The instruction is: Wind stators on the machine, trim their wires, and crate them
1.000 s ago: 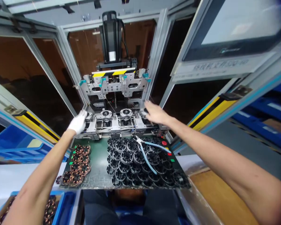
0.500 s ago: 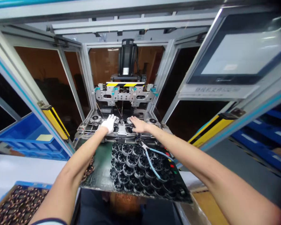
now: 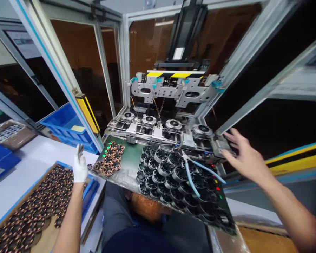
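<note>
My left hand [image 3: 80,166], in a white glove, is raised with fingers stretched up and nothing in it. It is above the edge of a blue-rimmed tray of copper-wound stators [image 3: 46,188]. My bare right hand [image 3: 242,158] hangs with spread fingers by the right end of the machine's fixture. Four-sided metal holders stand in a row along that fixture, among them a round holder [image 3: 173,125] and the rightmost holder [image 3: 202,131]. On the green plate [image 3: 129,158], black-and-silver rings [image 3: 159,175] are stacked, with blue-handled pliers [image 3: 191,175] on top. A smaller pile of copper-wound stators [image 3: 112,156] lies left.
Behind the fixture hangs a metal press plate [image 3: 171,89] with a yellow-black striped bar [image 3: 175,75]. Yellow sensor posts, such as the left post [image 3: 87,112], flank the opening. A blue bin [image 3: 64,123] stands at the left.
Both hands have left the round holders on the fixture. The left hand moved left toward the tray, the right hand moved out to the right. The view has turned left and tilted.
</note>
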`<action>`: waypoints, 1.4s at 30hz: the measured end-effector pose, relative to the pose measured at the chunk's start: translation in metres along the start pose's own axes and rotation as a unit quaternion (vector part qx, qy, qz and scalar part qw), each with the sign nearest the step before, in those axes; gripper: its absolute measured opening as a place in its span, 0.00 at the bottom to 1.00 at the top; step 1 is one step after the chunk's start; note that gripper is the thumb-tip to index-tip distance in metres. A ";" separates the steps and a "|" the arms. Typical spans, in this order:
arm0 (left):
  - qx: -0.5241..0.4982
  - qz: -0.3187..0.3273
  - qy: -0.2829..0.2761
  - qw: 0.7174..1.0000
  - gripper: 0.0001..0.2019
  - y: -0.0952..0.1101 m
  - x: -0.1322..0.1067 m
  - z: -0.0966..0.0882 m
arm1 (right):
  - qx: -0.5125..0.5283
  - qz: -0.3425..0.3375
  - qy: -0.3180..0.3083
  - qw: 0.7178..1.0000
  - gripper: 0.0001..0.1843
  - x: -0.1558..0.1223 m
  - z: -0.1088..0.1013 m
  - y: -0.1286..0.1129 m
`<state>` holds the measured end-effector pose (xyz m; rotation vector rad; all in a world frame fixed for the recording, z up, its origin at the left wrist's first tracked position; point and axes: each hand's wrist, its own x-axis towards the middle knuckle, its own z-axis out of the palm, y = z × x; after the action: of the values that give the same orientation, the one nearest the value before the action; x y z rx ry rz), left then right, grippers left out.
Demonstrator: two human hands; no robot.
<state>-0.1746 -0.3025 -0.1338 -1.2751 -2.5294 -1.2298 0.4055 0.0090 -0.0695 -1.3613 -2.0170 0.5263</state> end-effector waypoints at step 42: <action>-0.533 -0.151 -0.373 0.745 0.32 0.098 -0.243 0.022 | 0.007 -0.137 0.223 0.965 0.25 -0.253 0.066 0.094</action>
<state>0.0598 -0.4130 -0.1769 -1.8234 -2.4736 -3.0691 0.4871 -0.1872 -0.2490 -1.0514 -1.7783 0.0936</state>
